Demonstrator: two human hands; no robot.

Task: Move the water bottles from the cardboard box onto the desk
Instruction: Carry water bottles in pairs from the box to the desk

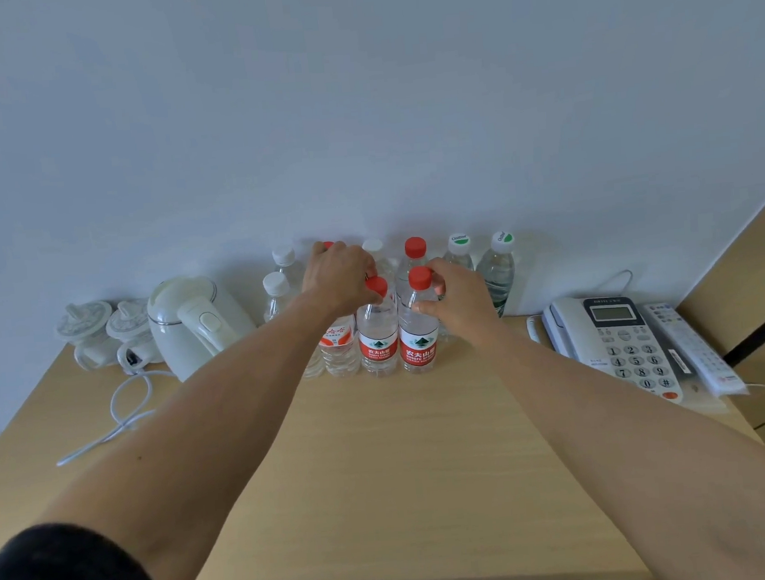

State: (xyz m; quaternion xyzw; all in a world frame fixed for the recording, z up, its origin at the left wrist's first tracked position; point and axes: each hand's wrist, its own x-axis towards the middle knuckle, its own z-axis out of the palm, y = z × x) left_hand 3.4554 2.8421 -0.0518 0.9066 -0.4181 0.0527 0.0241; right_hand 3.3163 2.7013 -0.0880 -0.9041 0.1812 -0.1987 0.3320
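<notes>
Your right hand (456, 295) pinched the neck of a clear plastic water bottle with a red cap and red label (417, 323), standing upright in the front row of bottles on the pale wooden desk (386, 472), while your left hand (340, 274) curled over the tops of the red-capped bottles beside it (377, 331), though which one it actually gripped could not be told. No cardboard box was in view. Full bottles like these probably felt heavy with thin, yielding walls, so the stiff neck under the cap was the safer hold.
</notes>
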